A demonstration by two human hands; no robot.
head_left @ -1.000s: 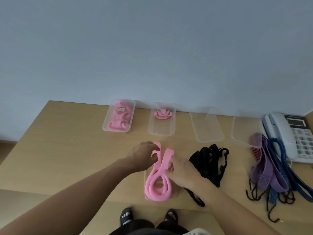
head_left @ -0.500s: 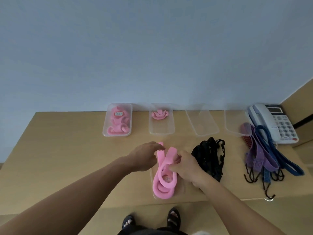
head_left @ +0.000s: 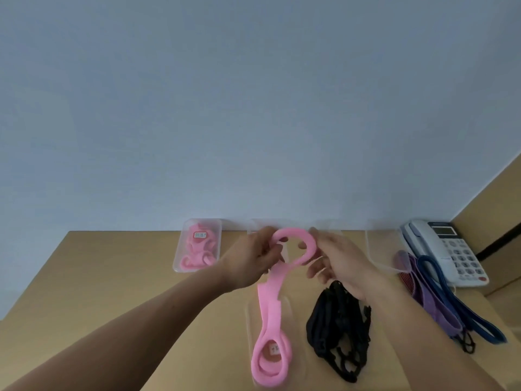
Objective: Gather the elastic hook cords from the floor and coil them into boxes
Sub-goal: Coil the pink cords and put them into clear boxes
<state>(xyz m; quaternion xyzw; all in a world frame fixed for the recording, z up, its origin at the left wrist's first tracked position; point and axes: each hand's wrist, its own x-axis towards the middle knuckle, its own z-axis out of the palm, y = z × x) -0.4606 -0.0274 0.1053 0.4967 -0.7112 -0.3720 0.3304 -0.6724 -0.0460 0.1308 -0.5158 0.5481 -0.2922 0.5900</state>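
While the lower end of the pink cord (head_left: 272, 303) lies coiled in a clear box (head_left: 296, 314) at the near edge of the table (head_left: 112, 277), its upper end is raised in a loop between both hands. The left hand (head_left: 251, 259) pinches the loop's left side with curled fingers; the right hand (head_left: 342, 263) grips the right side, thumb above, fingers beneath. A heap of black cords (head_left: 338, 328) lies just right of the box.

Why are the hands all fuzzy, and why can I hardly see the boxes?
Head view: left hand and right hand show motion blur around the pink cord; the clear box is transparent, nearly blending into the table; lighting is soft, without glare.
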